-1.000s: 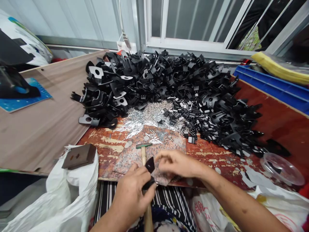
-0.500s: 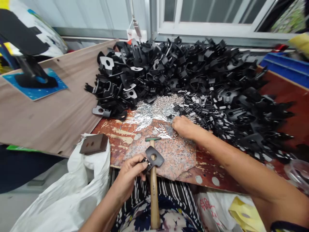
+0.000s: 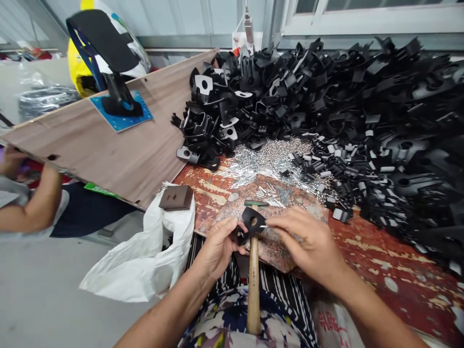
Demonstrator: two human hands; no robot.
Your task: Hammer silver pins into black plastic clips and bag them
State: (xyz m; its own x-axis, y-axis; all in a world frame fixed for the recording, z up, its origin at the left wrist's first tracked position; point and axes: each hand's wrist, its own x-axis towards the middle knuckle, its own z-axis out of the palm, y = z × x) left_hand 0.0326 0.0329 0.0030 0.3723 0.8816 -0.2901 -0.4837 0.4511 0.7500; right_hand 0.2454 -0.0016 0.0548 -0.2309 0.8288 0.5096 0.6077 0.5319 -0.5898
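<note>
My left hand [image 3: 219, 241] grips a black plastic part [image 3: 249, 214] with a round hole through its flat plate. Pinched between the fingertips of my right hand [image 3: 313, 241] is a thin metal pin [image 3: 264, 226], close beside that part; whether they touch I cannot tell. Under the part lies a hammer [image 3: 253, 290], its wooden handle toward my lap and its dark green head on a speckled stone slab [image 3: 232, 212]. Loose silvery pins [image 3: 270, 195] lie on the slab just beyond the hammer head.
A big heap of black plastic parts [image 3: 297, 87] covers the back, with small black clips [image 3: 333, 162] and a metal pin pile [image 3: 246, 166] before it. At left are a brown block [image 3: 176, 197] on a white sack [image 3: 152, 266], a wooden board [image 3: 152, 135] and another person's arm [image 3: 47, 203].
My right hand has come back from the pin pile to the black plastic part, bringing a pin. My left hand still holds the part. The view has swung left.
</note>
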